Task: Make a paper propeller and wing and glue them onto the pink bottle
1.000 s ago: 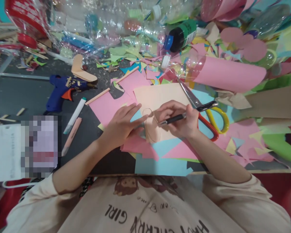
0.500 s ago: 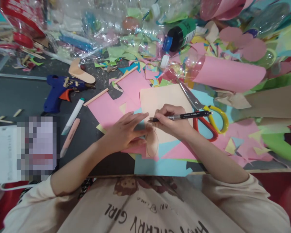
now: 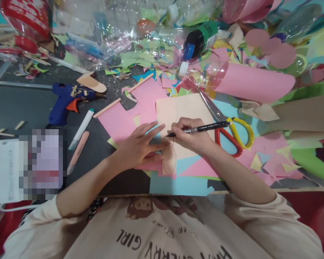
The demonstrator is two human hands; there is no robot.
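Observation:
My right hand [image 3: 193, 135] is closed around a black pen [image 3: 209, 127], its tip on a sheet of peach paper [image 3: 183, 108]. Drawn outlines, a long oval with a smaller rounded shape above it, show near the sheet's lower left. My left hand [image 3: 143, 144] lies flat with fingers spread, its fingertips at the left edge of that sheet. Pink paper [image 3: 140, 104] and light blue paper [image 3: 178, 185] lie around and under the peach sheet. Just right of my right hand are scissors [image 3: 233, 136] with red and yellow handles, blades partly over the peach paper.
At the left lie a blue glue gun [image 3: 62, 102], a green-capped marker [image 3: 81, 128] and a peach marker [image 3: 78, 153]. A bottle wrapped in pink paper [image 3: 256, 81], a dark bottle with a green label [image 3: 202, 37] and many paper scraps fill the back.
The pen has tilted slightly and its tip has shifted a little right and down on the peach paper. My left index finger has moved slightly; the left hand stays in place.

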